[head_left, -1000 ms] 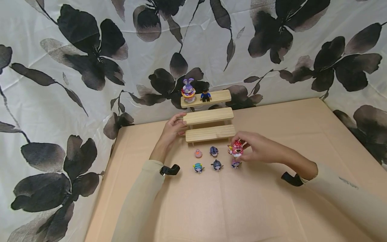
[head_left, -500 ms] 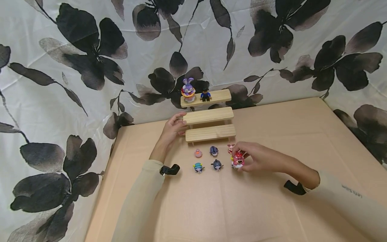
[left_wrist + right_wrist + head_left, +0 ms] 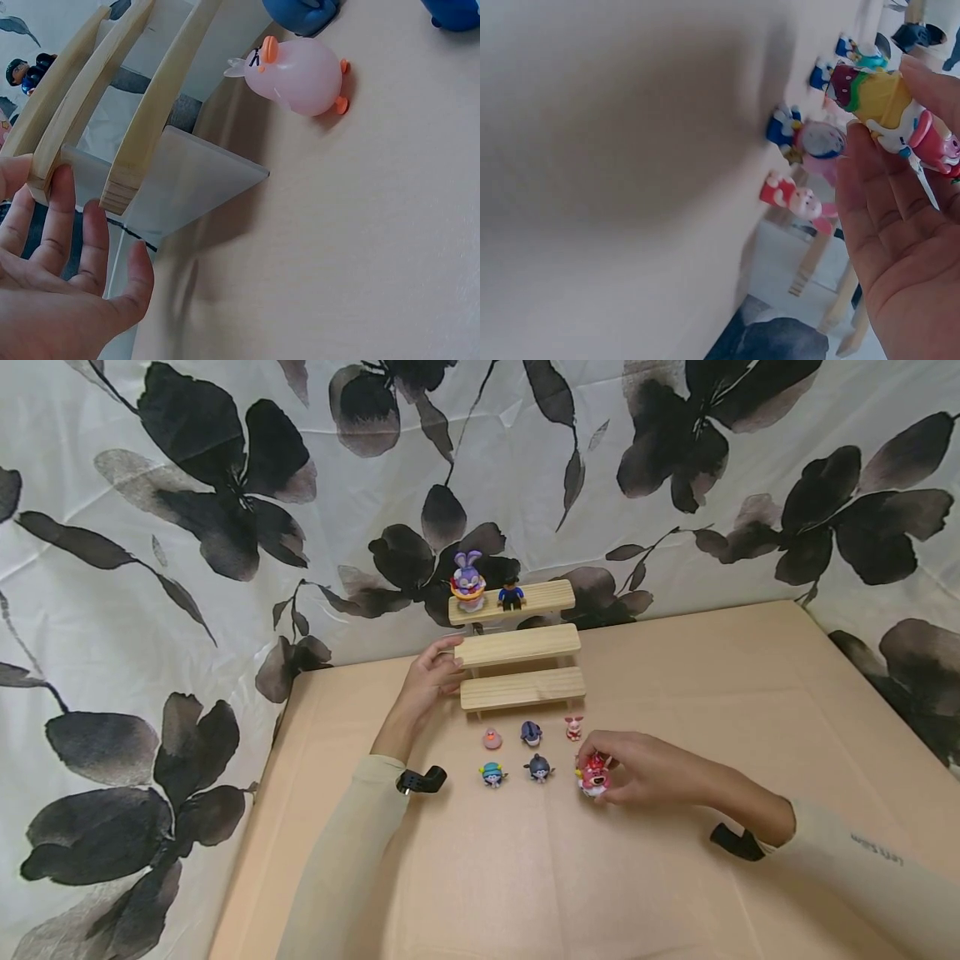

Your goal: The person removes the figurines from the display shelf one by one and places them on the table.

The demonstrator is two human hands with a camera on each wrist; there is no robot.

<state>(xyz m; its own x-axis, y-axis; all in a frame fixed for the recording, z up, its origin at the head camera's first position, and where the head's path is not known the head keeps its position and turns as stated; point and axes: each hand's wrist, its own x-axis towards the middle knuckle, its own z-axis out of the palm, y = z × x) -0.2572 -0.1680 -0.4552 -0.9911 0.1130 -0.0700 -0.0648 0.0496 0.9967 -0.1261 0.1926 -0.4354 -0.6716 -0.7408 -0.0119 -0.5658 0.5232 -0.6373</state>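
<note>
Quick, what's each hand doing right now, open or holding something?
Left hand: holding the wooden shelf.
Right hand: holding a red-and-pink figurine.

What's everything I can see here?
Wooden shelf: one, pale, on table
Rabbit figure: one, purple, top tier
Capped figure: one, blue, top tier
Duck figure: one, pink, table's back row
Rounded figure: one, blue, back row
Pig figure: one, pink, back row
Hatted figure: one, teal, front row
Second hatted figure: one, grey, front row
Small figure: one, purple, table, right wrist view
Held figure: one, red, in right fingers
Table: one, tan, beneath
Flowered cloth: one, black on white, behind
Sleeves: two, cream, worn
Wrist devices: two, black
Left fingers: one set, on shelf
Right fingers: one set, round held figure
</note>
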